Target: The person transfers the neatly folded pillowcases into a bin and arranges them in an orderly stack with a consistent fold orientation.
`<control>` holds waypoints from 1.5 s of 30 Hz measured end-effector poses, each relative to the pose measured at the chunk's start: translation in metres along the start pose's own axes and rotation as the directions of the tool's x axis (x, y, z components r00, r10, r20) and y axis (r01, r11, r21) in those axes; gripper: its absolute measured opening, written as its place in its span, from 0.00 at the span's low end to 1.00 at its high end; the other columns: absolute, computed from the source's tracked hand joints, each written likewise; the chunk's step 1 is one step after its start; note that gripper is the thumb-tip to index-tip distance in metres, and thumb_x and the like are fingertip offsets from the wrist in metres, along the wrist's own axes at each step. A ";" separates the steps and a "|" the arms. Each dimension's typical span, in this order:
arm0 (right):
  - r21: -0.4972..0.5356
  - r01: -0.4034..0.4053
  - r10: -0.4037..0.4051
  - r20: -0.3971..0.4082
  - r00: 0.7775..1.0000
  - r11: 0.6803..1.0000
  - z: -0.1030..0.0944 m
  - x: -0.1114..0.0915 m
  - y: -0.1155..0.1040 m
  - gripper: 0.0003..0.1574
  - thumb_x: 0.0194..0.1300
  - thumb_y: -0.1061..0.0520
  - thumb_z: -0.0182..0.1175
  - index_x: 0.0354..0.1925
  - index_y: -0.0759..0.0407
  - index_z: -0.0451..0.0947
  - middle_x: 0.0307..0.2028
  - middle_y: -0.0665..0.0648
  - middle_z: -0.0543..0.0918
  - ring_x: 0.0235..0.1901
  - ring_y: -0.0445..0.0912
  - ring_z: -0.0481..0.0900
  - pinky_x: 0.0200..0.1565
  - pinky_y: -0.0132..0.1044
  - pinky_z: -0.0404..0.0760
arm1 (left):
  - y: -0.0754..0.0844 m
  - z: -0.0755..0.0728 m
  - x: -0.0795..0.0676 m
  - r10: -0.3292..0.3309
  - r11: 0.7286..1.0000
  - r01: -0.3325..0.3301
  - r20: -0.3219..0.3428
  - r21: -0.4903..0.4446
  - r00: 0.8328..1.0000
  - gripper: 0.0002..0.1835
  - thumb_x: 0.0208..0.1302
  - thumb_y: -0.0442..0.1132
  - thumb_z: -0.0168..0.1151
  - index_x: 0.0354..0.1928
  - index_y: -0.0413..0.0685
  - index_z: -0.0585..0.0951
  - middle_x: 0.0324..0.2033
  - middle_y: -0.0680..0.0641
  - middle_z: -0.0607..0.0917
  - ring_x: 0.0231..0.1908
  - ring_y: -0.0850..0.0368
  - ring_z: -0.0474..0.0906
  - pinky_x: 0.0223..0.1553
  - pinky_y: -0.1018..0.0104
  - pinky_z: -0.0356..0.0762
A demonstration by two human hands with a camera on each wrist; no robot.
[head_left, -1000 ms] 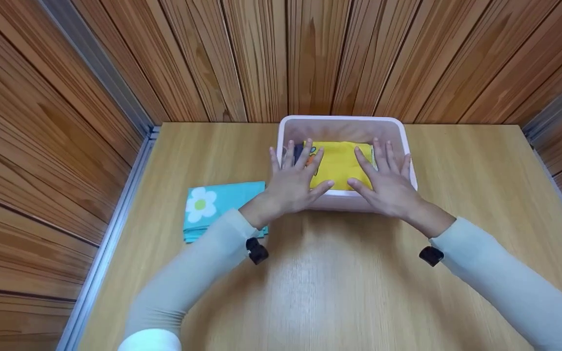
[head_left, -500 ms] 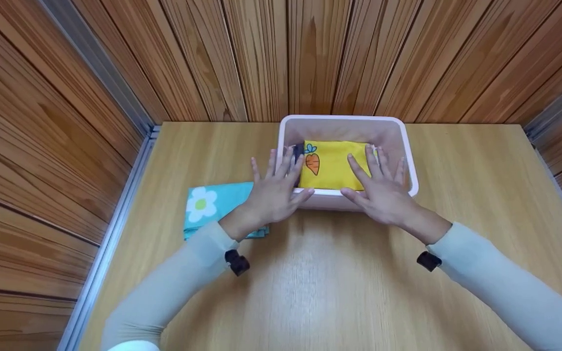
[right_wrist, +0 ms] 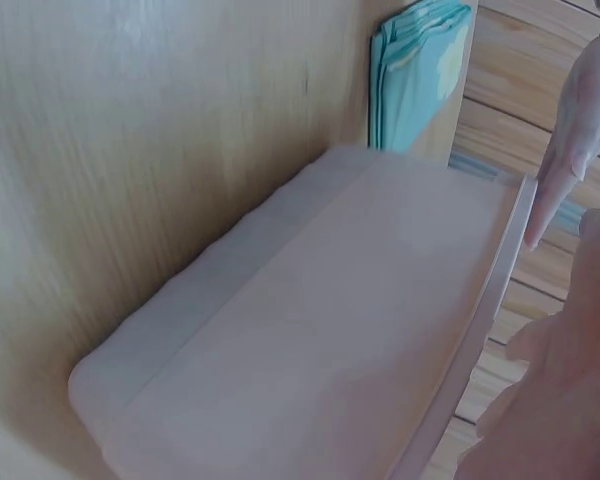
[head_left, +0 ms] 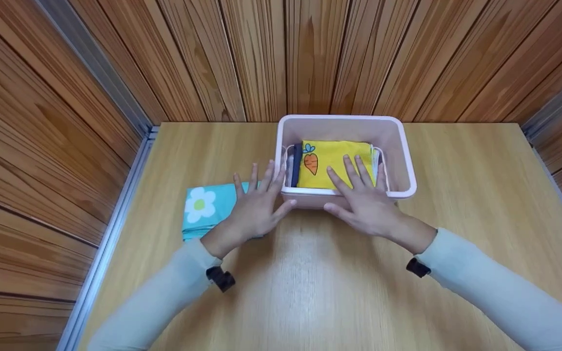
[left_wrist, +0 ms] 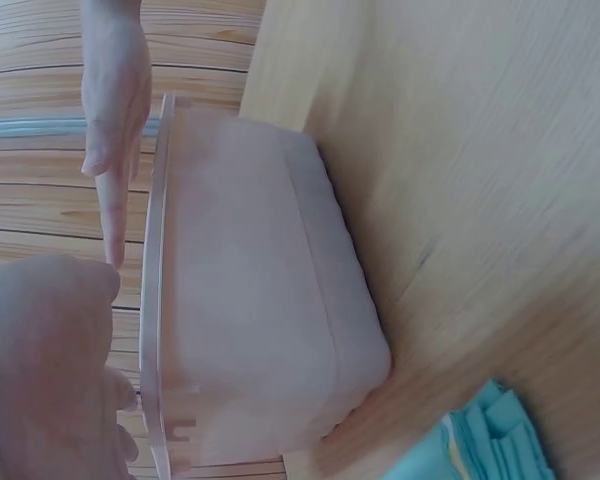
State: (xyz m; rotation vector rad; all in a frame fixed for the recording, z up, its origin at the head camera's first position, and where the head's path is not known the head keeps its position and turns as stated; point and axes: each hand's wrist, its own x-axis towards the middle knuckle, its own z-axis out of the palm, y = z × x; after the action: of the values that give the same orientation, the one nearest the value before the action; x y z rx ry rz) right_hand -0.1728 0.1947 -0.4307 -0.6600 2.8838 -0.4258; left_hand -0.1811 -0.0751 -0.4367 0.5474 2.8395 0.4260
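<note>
A pink plastic bin stands near the back wall. Inside it lies a folded yellow cloth printed with an orange carrot, with dark and white fabric edges showing beside it. My left hand, fingers spread, is above the folded turquoise cloth with a white flower, its fingertips reaching the bin's left front corner. Over the bin's front rim is my right hand, fingers spread above the yellow cloth. Nothing is held by either one. In the left wrist view the bin's outer wall fills the middle.
The bin rests on a wooden table. Wood-plank walls rise behind it and at both sides, with a metal rail along the left table edge. A black wrist camera sits on the left sleeve.
My left hand has moved left and toward me, off the bin and over the turquoise cloth. My right hand has drifted slightly left and toward me, uncovering more of the yellow cloth.
</note>
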 end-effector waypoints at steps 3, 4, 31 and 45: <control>-0.002 0.023 -0.023 0.005 1.000 1.000 0.003 -0.001 -0.006 0.52 0.73 0.25 0.43 0.82 0.45 0.44 0.81 0.63 0.34 0.78 0.60 0.24 0.67 0.68 0.16 | -0.006 0.000 -0.007 -0.018 1.000 0.019 0.003 -0.010 1.000 0.45 0.73 0.73 0.35 0.82 0.61 0.41 0.81 0.47 0.34 0.77 0.36 0.22 0.67 0.27 0.16; 0.000 0.031 -0.031 0.005 1.000 1.000 0.004 -0.002 -0.008 0.52 0.73 0.24 0.43 0.82 0.46 0.44 0.81 0.63 0.34 0.78 0.60 0.24 0.67 0.69 0.16 | -0.008 0.000 -0.009 -0.027 1.000 0.027 0.003 -0.008 1.000 0.45 0.73 0.73 0.35 0.82 0.61 0.41 0.81 0.47 0.34 0.77 0.36 0.22 0.67 0.27 0.17; -0.055 0.234 -0.226 0.124 0.966 0.971 0.039 -0.012 -0.067 0.55 0.68 0.17 0.33 0.82 0.37 0.34 0.81 0.55 0.27 0.78 0.54 0.19 0.70 0.69 0.23 | -0.067 0.016 -0.048 -0.150 0.985 0.149 -0.014 -0.087 0.989 0.43 0.76 0.68 0.37 0.82 0.53 0.46 0.81 0.40 0.38 0.77 0.33 0.24 0.66 0.24 0.17; 0.007 0.296 -0.294 0.140 0.946 0.955 0.057 -0.009 -0.079 0.54 0.70 0.18 0.36 0.82 0.37 0.34 0.81 0.52 0.26 0.78 0.53 0.19 0.71 0.66 0.24 | -0.097 0.032 -0.061 -0.201 0.965 0.192 -0.035 -0.181 0.979 0.42 0.77 0.63 0.43 0.82 0.48 0.47 0.80 0.37 0.39 0.77 0.29 0.28 0.64 0.24 0.15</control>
State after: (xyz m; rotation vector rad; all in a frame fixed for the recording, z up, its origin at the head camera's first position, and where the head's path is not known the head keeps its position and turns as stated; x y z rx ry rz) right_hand -0.1210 0.1167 -0.4596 -1.0852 2.6641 -0.3776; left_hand -0.1490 -0.1774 -0.4879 0.2202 2.8315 0.6554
